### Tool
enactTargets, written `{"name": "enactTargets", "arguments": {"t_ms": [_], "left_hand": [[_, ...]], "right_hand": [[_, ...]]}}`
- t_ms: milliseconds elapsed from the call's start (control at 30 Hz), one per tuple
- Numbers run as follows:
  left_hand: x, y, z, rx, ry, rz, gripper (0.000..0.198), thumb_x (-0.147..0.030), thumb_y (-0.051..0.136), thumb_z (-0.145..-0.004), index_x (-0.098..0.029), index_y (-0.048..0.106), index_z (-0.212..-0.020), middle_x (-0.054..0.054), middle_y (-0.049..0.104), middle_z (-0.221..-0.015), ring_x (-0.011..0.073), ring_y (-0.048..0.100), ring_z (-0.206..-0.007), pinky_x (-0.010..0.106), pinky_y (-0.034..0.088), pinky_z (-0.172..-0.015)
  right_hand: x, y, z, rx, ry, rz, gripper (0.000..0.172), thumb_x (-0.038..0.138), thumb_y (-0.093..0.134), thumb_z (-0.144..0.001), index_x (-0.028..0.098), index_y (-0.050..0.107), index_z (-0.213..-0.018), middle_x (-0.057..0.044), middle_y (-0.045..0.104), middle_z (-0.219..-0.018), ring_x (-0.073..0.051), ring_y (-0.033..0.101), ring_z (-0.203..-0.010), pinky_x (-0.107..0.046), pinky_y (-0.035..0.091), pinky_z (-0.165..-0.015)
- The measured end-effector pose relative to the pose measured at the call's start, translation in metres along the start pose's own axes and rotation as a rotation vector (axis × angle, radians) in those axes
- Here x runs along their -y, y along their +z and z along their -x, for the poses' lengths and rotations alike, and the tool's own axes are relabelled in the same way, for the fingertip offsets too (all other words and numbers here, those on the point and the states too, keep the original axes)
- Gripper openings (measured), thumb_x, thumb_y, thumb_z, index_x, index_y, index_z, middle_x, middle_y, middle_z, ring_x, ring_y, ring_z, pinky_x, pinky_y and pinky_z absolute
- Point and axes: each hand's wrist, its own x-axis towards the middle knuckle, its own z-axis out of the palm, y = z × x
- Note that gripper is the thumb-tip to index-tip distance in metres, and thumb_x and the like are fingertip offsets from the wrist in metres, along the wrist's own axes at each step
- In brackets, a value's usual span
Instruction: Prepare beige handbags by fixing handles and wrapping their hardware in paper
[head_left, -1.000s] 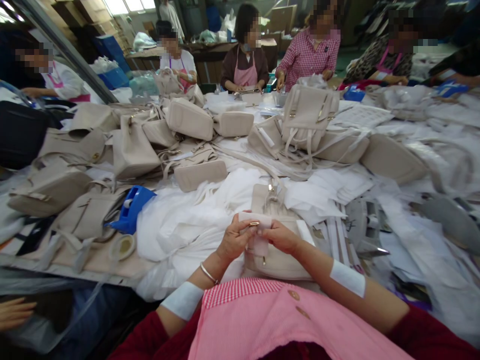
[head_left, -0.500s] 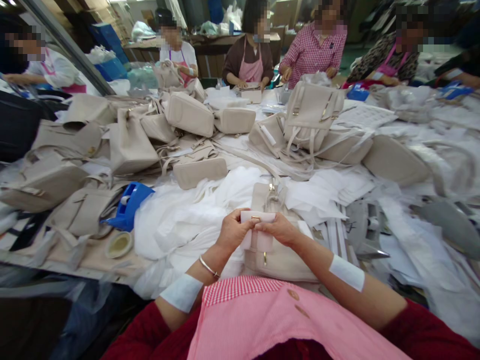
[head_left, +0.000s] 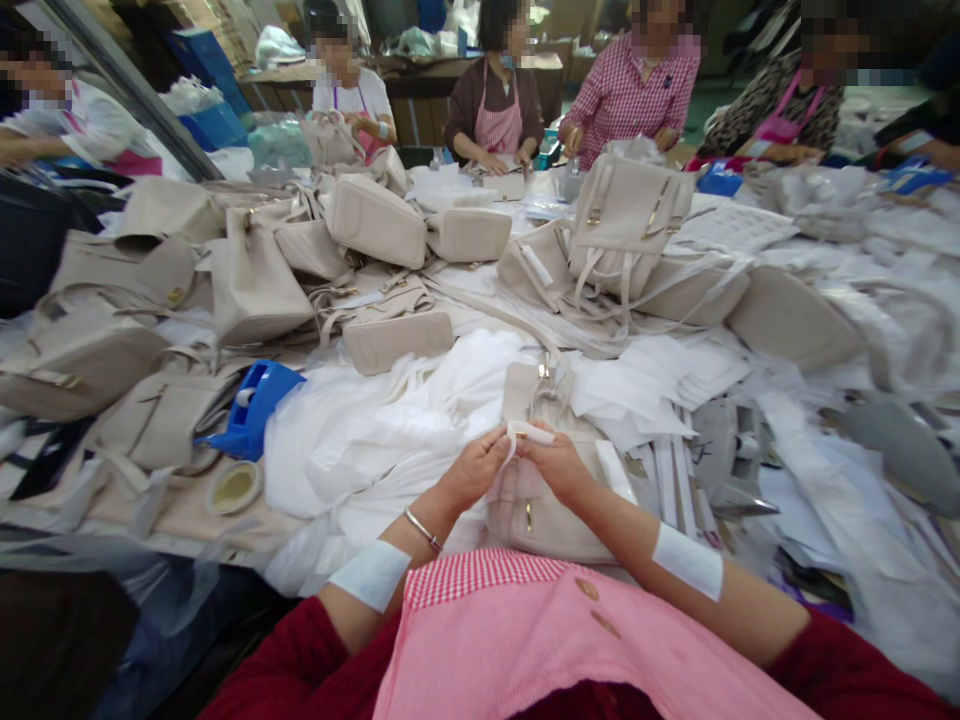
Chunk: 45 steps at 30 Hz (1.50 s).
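Observation:
A beige handbag (head_left: pixel 559 528) lies on the table right in front of me, a gold zipper pull (head_left: pixel 529 514) showing on its front. Above it, my left hand (head_left: pixel 474 470) pinches one side of a thin white wrapping sheet (head_left: pixel 537 432). The sheet's other side is between the fingers of my right hand (head_left: pixel 561 468), and it curls up between both hands. A small gold fitting shows at my right fingertips; whether it is gripped too, I cannot tell. The bag's upper flap (head_left: pixel 519 388) and gold strap buckle (head_left: pixel 543 371) lie just beyond my hands.
White tissue sheets (head_left: pixel 375 430) heap up at left, beside a blue tape dispenser (head_left: pixel 259 408) and a tape roll (head_left: pixel 234 487). Several beige bags (head_left: pixel 379 220) crowd the table's middle. More white sheets (head_left: pixel 652 385) lie at right. Co-workers (head_left: pixel 496 110) work along the far side.
The white sheet lay flat between my hands and now curls, its edge turned up. My left hand has shifted slightly down. The handbag stays in place.

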Motion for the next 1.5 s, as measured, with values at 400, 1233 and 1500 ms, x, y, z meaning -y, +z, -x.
{"name": "enactTargets", "arguments": {"t_ms": [400,1233,1500], "left_hand": [[0.014,0.031,-0.006,-0.241,-0.248,0.226,0.045,-0.057,0.055,-0.085,-0.012,0.064,-0.085,0.005,0.066,-0.073,0.0157,0.06,-0.069,0.029,0.05,-0.07],[0.008,0.029,0.01,-0.167,0.079,-0.633,0.028,-0.043,0.041,-0.095,-0.019,0.052,-0.082,0.003,0.058,-0.074,0.0171,0.053,-0.068,0.029,0.038,-0.064],[-0.002,0.031,0.01,-0.175,0.04,-0.584,0.034,-0.038,0.04,-0.096,-0.018,0.058,-0.075,0.002,0.062,-0.069,0.0144,0.055,-0.066,0.025,0.039,-0.063]], "right_hand": [[-0.001,-0.004,0.004,0.003,-0.03,0.286,0.054,0.055,0.053,-0.086,0.016,0.061,-0.122,-0.011,0.068,-0.112,-0.026,0.063,-0.097,-0.04,0.05,-0.088],[0.03,-0.03,-0.017,0.231,-0.075,0.223,0.025,0.029,0.081,-0.06,0.019,0.062,-0.072,0.001,0.067,-0.071,-0.017,0.062,-0.067,-0.03,0.051,-0.065],[0.031,-0.026,-0.006,0.176,-0.082,0.07,0.031,0.033,0.081,-0.058,0.02,0.057,-0.072,0.002,0.065,-0.068,-0.016,0.061,-0.064,-0.03,0.05,-0.064]]}}
